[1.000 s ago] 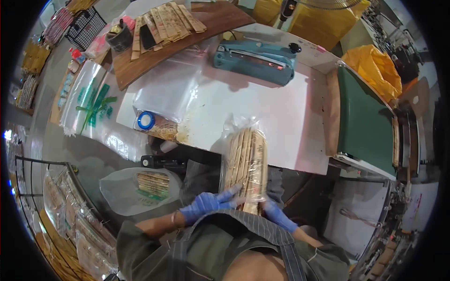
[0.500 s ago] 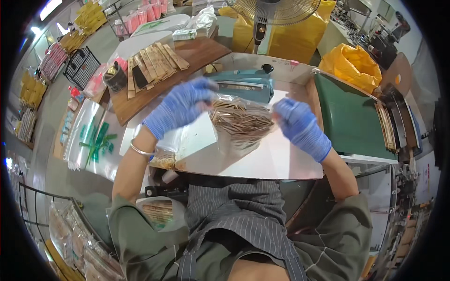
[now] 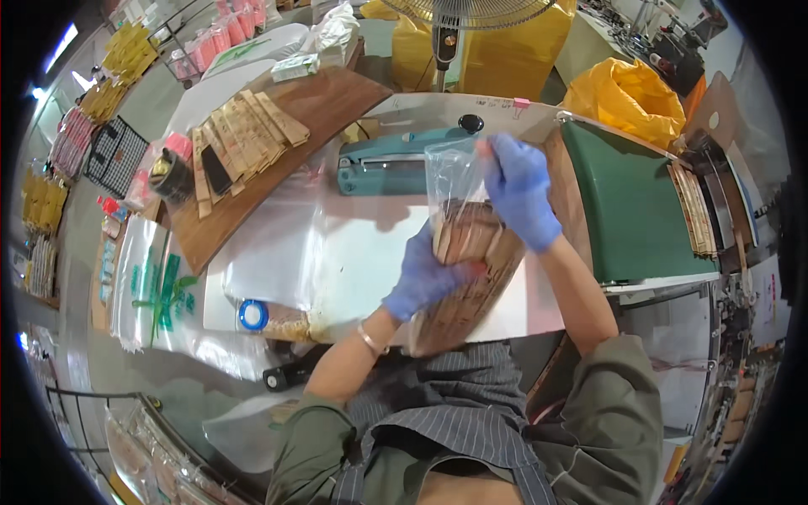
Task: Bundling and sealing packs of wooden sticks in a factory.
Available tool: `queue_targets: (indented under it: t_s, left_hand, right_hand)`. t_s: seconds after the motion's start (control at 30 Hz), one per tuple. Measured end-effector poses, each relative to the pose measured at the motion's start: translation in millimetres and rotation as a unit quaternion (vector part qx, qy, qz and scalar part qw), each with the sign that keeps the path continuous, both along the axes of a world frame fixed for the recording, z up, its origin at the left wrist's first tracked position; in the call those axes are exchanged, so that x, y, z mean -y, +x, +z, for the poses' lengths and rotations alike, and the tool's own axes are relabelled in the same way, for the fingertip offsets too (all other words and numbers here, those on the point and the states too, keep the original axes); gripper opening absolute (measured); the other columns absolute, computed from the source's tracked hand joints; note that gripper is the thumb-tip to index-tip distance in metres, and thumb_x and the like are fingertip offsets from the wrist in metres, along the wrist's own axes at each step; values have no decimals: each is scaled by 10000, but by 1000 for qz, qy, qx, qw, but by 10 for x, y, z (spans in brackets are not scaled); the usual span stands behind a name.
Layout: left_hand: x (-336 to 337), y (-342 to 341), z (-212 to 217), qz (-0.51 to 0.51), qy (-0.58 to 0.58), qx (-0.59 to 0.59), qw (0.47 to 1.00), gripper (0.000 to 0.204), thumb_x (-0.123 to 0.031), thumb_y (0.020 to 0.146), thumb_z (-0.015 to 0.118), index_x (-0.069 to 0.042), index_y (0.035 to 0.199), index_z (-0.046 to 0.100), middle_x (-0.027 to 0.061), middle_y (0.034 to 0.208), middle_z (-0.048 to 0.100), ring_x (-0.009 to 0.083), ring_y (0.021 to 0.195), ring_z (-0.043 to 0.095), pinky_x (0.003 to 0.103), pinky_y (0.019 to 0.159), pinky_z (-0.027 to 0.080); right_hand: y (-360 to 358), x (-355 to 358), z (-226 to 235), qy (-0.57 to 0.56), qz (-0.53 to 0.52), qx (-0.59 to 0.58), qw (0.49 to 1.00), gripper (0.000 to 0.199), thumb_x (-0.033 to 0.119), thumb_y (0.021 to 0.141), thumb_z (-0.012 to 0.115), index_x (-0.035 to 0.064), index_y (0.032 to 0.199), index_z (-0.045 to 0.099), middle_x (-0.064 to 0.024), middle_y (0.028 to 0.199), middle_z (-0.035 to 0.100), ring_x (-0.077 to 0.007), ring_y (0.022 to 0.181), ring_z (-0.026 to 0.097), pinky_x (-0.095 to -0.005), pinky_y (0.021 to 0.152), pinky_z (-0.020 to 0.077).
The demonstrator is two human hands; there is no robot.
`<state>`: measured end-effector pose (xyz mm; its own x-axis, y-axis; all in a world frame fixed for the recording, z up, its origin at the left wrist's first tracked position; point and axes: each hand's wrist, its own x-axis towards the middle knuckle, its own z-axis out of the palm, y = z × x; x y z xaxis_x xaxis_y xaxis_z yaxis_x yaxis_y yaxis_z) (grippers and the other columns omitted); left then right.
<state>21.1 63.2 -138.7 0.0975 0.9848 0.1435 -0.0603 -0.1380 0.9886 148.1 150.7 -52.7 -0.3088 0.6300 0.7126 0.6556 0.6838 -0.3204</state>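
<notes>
A clear plastic bag point(image 3: 453, 172) packed with flat brown paper-like strips stands tilted above the front of the white worktop point(image 3: 362, 252). Around its lower, filled part my left hand point(image 3: 425, 273), in a blue glove, is closed with the thumb across the front. My right hand point(image 3: 522, 189), gloved the same way, pinches the loose upper edge of the bag. The bag's bottom is blurred by motion. Just behind the bag lies a teal bag sealer point(image 3: 383, 164) with a black knob.
Flat clear bags point(image 3: 273, 261) and a blue tape roll point(image 3: 252, 315) lie on the left. A brown board point(image 3: 337, 93) carries fanned brown strips point(image 3: 252, 135) and a dark cup point(image 3: 172, 178). Right stands a green panel point(image 3: 619, 198); behind are a yellow sack point(image 3: 627, 101) and a fan point(image 3: 446, 46).
The bag has turned upright and come nearer my body. My left hand has moved right and down onto its filled part; my right hand has risen to its top edge.
</notes>
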Motion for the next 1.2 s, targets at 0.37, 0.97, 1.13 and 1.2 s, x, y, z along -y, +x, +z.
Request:
queue_targets:
  t_s: [0.37, 0.97, 1.13, 1.2]
  left_hand:
    - [-1192, -671, -1113, 89, -255, 274, 923, 218, -120, 705, 704, -14, 890, 658, 60, 880, 652, 145, 751, 611, 278, 671, 502]
    - [1315, -1573, -848, 133, -205, -242, 939, 148, -128, 836, 601, 6, 897, 610, 40, 788, 621, 109, 761, 572, 270, 707, 481]
    - [721, -2737, -755, 175, 66, -610, 770, 180, -233, 802, 601, -54, 803, 579, 117, 828, 611, 255, 765, 583, 372, 723, 461]
    - [748, -2919, -874, 193, 14, -605, 772, 187, -248, 786, 604, -63, 805, 586, 122, 842, 613, 292, 812, 569, 397, 764, 447]
  right_hand:
    - [-414, -1172, -885, -240, 16, -268, 933, 210, 171, 876, 558, 7, 1005, 584, -57, 798, 595, -104, 720, 520, -246, 674, 447]
    - [-165, -1258, -1781, -270, 84, -470, 836, 155, 161, 884, 557, 61, 952, 654, 0, 789, 603, -91, 763, 548, -222, 704, 444]
    - [-817, 152, -2308, -268, -40, -126, 954, 393, 221, 817, 568, 56, 1172, 538, -218, 1261, 419, -348, 1147, 420, -405, 1007, 303]
    - [-1189, 941, -1993, -122, 45, 57, 990, 349, 248, 783, 603, 35, 1058, 568, -214, 1290, 401, -390, 1208, 343, -464, 1027, 245]
